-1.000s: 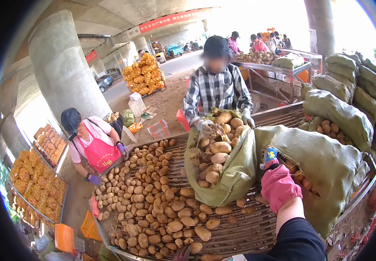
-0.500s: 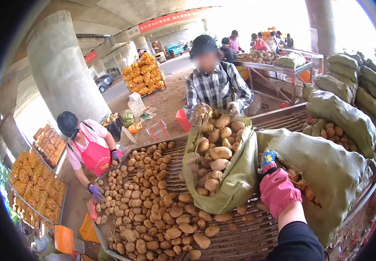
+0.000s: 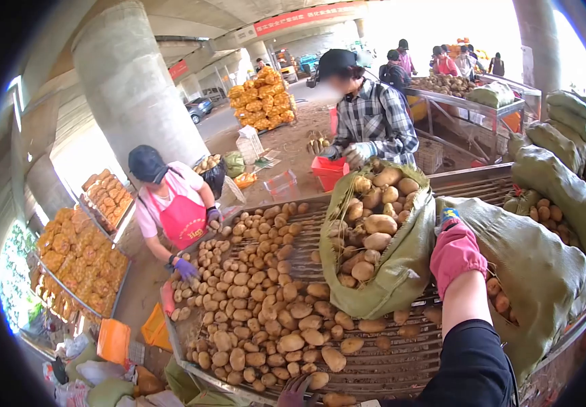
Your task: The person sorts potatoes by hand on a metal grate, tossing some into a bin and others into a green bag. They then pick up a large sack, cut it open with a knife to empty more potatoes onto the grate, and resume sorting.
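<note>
My right hand (image 3: 450, 217), in a blue glove with a pink cuff cover, reaches to the right edge of an open green sack (image 3: 391, 292). Its fingers are mostly hidden behind the cuff. Potatoes (image 3: 379, 224) fill that sack's mouth. Just right of my forearm another green sack (image 3: 543, 271) lies on its side, some potatoes showing at its opening. At the bottom edge my left hand (image 3: 295, 392), in a dark purple glove, shows only in part, fingers apart, beside loose potatoes (image 3: 318, 380) on the slatted table (image 3: 388, 370).
Across the table a person in a checked shirt (image 3: 377, 125) stands by a red bucket (image 3: 330, 171). At the left, a person in a pink apron (image 3: 183, 210) handles potatoes. Filled sacks (image 3: 557, 183) pile up at the right. Orange crates (image 3: 113, 341) stand lower left.
My right hand has moved forward along the sack's edge. More of my left hand shows at the bottom. The person opposite has turned toward the red bucket, hands away from the sack. The view has shifted.
</note>
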